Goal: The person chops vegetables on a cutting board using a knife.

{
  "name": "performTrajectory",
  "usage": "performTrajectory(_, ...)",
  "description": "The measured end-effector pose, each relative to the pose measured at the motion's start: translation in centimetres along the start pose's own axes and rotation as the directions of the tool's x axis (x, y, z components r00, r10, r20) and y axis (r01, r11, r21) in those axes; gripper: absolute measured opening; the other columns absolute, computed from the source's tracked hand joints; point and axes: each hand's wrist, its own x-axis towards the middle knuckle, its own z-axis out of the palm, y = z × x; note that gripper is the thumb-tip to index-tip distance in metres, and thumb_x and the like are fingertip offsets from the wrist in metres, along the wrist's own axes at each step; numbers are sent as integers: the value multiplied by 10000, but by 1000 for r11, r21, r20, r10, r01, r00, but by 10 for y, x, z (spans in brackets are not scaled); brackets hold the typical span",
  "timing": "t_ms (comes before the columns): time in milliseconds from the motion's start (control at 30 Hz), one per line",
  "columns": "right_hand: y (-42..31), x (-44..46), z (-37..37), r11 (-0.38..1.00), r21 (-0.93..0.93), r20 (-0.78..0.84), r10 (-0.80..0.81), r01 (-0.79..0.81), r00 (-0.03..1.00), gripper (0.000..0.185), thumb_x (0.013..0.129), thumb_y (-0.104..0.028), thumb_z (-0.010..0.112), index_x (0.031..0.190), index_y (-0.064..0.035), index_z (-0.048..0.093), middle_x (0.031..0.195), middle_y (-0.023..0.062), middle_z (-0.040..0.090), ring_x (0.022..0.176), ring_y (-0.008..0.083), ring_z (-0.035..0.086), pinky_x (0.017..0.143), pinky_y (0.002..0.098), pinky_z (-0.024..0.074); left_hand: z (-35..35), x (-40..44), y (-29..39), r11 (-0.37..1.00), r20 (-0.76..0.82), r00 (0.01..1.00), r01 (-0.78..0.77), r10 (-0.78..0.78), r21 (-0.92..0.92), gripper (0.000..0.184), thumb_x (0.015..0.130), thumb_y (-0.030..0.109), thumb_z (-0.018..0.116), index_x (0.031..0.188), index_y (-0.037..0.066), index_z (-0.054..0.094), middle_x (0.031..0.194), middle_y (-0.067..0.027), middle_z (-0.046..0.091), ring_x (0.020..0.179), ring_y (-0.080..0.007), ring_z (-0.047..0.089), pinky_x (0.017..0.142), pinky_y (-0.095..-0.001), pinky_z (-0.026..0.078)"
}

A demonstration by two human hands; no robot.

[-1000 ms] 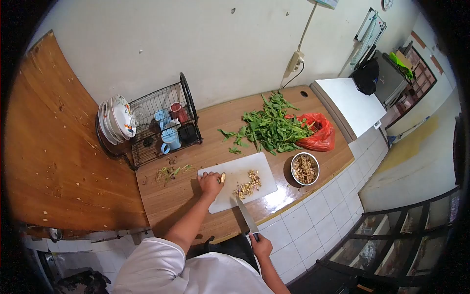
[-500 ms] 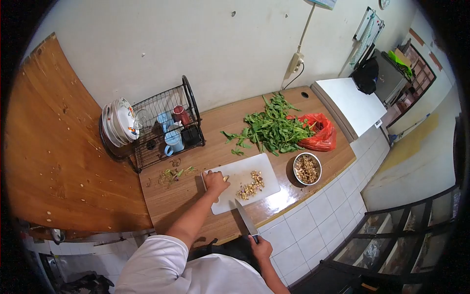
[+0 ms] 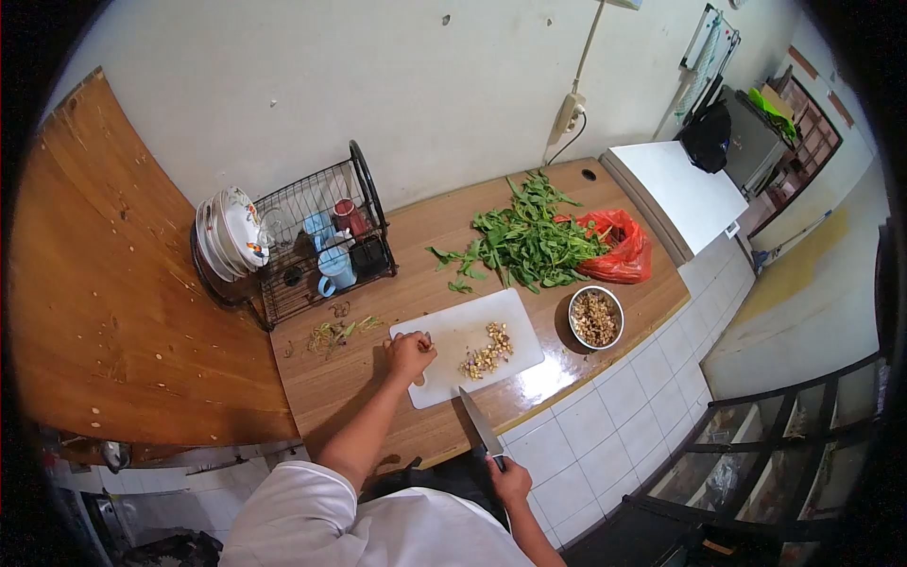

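My left hand [image 3: 412, 355] is over the left end of the white cutting board [image 3: 453, 326]. Its fingers are closed, and what they pinch is mostly hidden; a small pale bit shows at the fingertips. Chopped pale-yellow pieces [image 3: 487, 351] lie in a loose pile on the board, right of that hand. My right hand [image 3: 511, 478] grips a kitchen knife [image 3: 480, 416] by its dark handle. The blade points up toward the board, its tip by the front edge, apart from the pile.
A bowl of brown chopped bits [image 3: 596, 317] stands right of the board. Behind are leafy greens [image 3: 539, 236] and a red plastic bag [image 3: 625, 250]. Root trimmings [image 3: 335, 333] lie left, below a black dish rack [image 3: 326, 236] holding cups and plates. The table edge [image 3: 567, 383] runs along the front right.
My left hand has shifted slightly left, toward the board's left edge. The knife remains in my right hand, almost still. The whole view has moved a little.
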Motion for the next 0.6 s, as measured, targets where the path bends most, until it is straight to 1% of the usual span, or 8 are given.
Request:
performTrajectory(100,-2,4,3,1000,26,9,-18,17,1000,525,897,-630,617,928,-127,766,779,169,715,773,382,702,686,477,537,10,4,-8,997,-6,999,-54,54,-51,179,693,305,799,791,194,697,721,27,702,833,-212,660,870,-438,396)
performTrajectory(200,-7,6,5,998,48,-8,-32,32,999,520,895,-628,623,928,-129,767,769,168,712,763,385,700,679,476,537,15,6,-10,990,72,991,-105,112,-92,172,711,288,779,789,184,667,708,13,691,793,-226,670,852,-425,400)
performTrajectory(267,-10,8,6,998,56,-31,-35,37,999,517,894,-627,626,928,-130,767,764,168,711,756,387,699,674,474,537,12,6,-1,989,47,989,-143,142,23,177,730,219,789,839,139,673,758,-44,712,772,-259,690,798,-417,466)
performTrajectory(333,-12,11,5,999,48,21,-14,13,1000,561,891,-663,602,1013,-141,769,804,174,726,808,377,715,714,482,548,14,9,1,990,61,988,-144,143,8,174,744,214,782,860,146,671,755,-44,710,768,-258,692,811,-413,454)
performTrajectory(400,-16,10,0,999,33,39,-12,11,999,569,892,-665,597,1027,-140,769,800,178,725,807,380,715,712,478,549,13,8,5,990,73,987,-140,140,-7,173,758,209,775,881,152,668,753,-45,708,764,-257,694,824,-410,443)
performTrajectory(467,-19,9,-3,1000,21,52,-15,14,999,577,893,-668,592,1041,-139,769,797,181,724,807,383,715,710,475,550,6,7,14,973,52,973,-227,226,34,183,771,200,778,901,141,664,749,-56,703,743,-268,700,773,-421,479)
performTrajectory(567,-15,8,-1,999,41,38,-14,13,999,596,894,-678,578,1001,-122,764,789,183,721,799,385,713,704,474,551,13,16,14,982,78,980,-180,185,-60,179,759,187,762,883,119,653,744,-80,699,736,-304,688,743,-443,492)
performTrajectory(600,-14,8,-2,999,42,43,-13,11,999,602,894,-682,574,994,-120,762,790,185,720,800,386,713,704,474,551,12,17,14,982,86,983,-153,163,-108,204,765,196,763,912,92,666,769,-116,705,768,-328,698,709,-439,540)
